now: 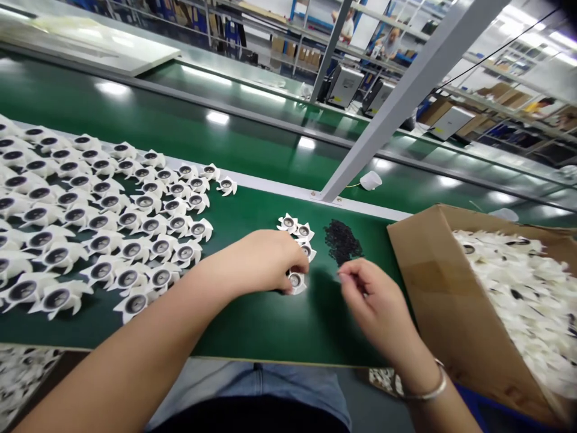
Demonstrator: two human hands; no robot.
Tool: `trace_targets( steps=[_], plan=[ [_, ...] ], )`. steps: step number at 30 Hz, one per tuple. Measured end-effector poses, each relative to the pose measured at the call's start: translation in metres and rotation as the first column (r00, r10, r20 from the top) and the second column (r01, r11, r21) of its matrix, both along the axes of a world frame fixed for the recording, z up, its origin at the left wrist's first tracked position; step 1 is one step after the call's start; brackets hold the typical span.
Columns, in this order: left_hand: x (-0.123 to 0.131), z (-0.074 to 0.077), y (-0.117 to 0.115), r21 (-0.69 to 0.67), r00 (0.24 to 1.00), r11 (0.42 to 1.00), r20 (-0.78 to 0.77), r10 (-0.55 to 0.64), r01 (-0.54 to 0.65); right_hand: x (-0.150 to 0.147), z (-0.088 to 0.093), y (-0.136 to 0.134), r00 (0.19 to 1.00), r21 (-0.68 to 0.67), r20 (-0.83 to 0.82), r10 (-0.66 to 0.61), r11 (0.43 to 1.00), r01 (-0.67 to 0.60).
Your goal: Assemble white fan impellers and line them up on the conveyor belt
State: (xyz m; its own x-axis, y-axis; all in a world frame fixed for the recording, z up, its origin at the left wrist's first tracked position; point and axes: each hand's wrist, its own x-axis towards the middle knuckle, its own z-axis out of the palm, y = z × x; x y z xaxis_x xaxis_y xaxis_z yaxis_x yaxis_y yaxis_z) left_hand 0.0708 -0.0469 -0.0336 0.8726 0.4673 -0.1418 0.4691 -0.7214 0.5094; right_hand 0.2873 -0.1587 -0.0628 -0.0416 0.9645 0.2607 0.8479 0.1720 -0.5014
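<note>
My left hand (274, 260) reaches over the green table, its thumb and fingers closed around the edge of a small white fan wheel (296, 281) with a dark-rimmed hub. Just beyond it lie a few more white fan wheels (288, 223) of the same kind. My right hand (376, 304) is held in a pinch at the near edge of a pile of tiny black parts (341, 239). What sits between its fingertips, if anything, is too small to tell.
Rows of white fan wheels (128, 219) cover the table's left side. At right stands an open cardboard box (433, 288) heaped with white fan wheels. A grey metal post (383, 120) rises from the table's far edge. Other people are in the background.
</note>
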Motion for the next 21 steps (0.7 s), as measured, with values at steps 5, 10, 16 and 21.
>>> trace_targets(
  steps=[5, 10, 16, 21],
  plan=[
    [-0.001, 0.0, 0.0, -0.06, 0.996, 0.995, 0.027, 0.081, -0.079, -0.051, -0.011, 0.003, 0.984, -0.104, -0.063, 0.165, 0.98, -0.171],
    [-0.001, 0.003, -0.001, -0.049, 0.996, 0.995, 0.001, 0.086, -0.086, -0.058, -0.019, 0.008, 0.965, -0.007, 0.235, 0.114, 0.993, -0.116],
    [-0.001, 0.004, 0.0, -0.081, 0.993, 0.99, -0.025, 0.114, -0.116, -0.055, -0.011, 0.003, 0.85, 0.079, 0.458, 0.259, 0.941, -0.329],
    [-0.001, 0.003, 0.0, -0.107, 0.991, 0.985, -0.02, 0.134, -0.135, -0.042, -0.004, -0.015, 0.852, 0.11, 0.438, 0.287, 0.924, -0.367]
  ],
)
